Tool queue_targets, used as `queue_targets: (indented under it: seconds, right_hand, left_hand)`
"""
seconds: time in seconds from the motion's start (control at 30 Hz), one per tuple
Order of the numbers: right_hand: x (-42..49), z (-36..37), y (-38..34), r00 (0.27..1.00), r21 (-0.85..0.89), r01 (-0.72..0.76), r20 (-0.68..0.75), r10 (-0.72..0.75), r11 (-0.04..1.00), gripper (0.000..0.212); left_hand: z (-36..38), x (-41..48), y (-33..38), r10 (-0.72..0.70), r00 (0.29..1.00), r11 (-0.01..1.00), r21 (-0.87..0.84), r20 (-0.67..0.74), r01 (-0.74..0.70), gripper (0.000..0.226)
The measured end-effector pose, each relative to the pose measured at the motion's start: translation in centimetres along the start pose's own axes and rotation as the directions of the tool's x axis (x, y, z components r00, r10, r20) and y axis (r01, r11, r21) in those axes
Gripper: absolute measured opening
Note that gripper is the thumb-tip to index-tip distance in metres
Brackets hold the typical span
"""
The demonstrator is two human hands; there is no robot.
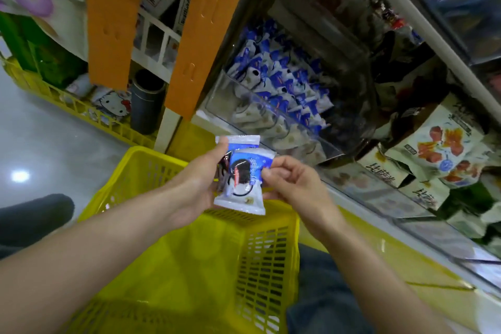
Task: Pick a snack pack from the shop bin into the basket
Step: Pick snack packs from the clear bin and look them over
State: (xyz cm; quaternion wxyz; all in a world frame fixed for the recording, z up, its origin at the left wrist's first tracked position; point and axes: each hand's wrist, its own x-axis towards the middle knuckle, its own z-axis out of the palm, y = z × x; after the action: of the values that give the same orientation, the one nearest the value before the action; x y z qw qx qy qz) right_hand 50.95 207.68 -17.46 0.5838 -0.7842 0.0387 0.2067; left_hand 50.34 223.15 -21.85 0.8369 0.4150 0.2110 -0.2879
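The right hand's fingertips (267, 172) pinch the right edge of a blue-and-white snack pack (244, 187), thumb and forefinger pressed together on the wrapper while the other fingers curl loosely behind. The right hand (295, 184) comes in from the shelf side. Opposite it, the left hand (195, 182) grips the pack's left edge, thumb stretched up along the wrapper; its other fingers are hidden behind the pack. A second pack (241, 141) of the same kind sits just behind the first, its top edge showing above — also in the left hand's grasp. Both packs are held in the air above the far rim of the yellow basket (268, 266), not inside it. Beyond them, the clear-walled bin (273, 116) on the shelf holds a heap of matching packs (284, 76). To its right lie larger pale snack bags (439, 141), and an orange cardboard panel (198, 43) stands at its left.
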Motion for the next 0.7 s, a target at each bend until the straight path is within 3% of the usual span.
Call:
queue_targets:
  seconds: [0.1,0.23,0.4,0.53,0.6,0.7]
  right_hand:
    - [-0.6,0.4,1.2,1.0,-0.019,0.002,-0.017,-0.002,1.0,0.01]
    - [-1.2,0.5,1.7,0.997,-0.089,0.061,-0.033,-0.064,0.994,0.012]
    - [-0.6,-0.3,1.2,0.97,-0.094,-0.045,-0.241,0.021,0.995,0.025]
    - [0.0,-0.8,0.5,0.979,-0.213,-0.141,-0.178,0.104,0.967,0.024]
    - [0.4,-1.0,0.1,0.981,-0.199,-0.131,-0.166,0.098,0.971,0.019]
    - [0.6,-1.3,-0.2,0.972,-0.042,-0.093,-0.222,0.081,0.995,0.016]
  left_hand:
    - [-0.3,-0.5,-0.7,-0.012,0.98,0.988,0.152,0.2,-0.019,0.044]
    - [-0.4,-0.2,-1.8,0.018,0.98,0.97,0.233,0.197,-0.065,0.056]
    - [-0.1,0.2,-1.4,-0.004,0.965,0.942,0.325,0.261,-0.084,0.052]
    - [0.1,0.5,-0.9,-0.031,0.94,0.897,0.425,0.339,-0.124,0.052]
    - [0.3,0.6,-0.9,0.003,0.947,0.897,0.418,0.322,-0.145,0.048]
    - [0.5,0.9,-0.8,0.099,0.972,0.935,0.315,0.212,-0.164,0.045]
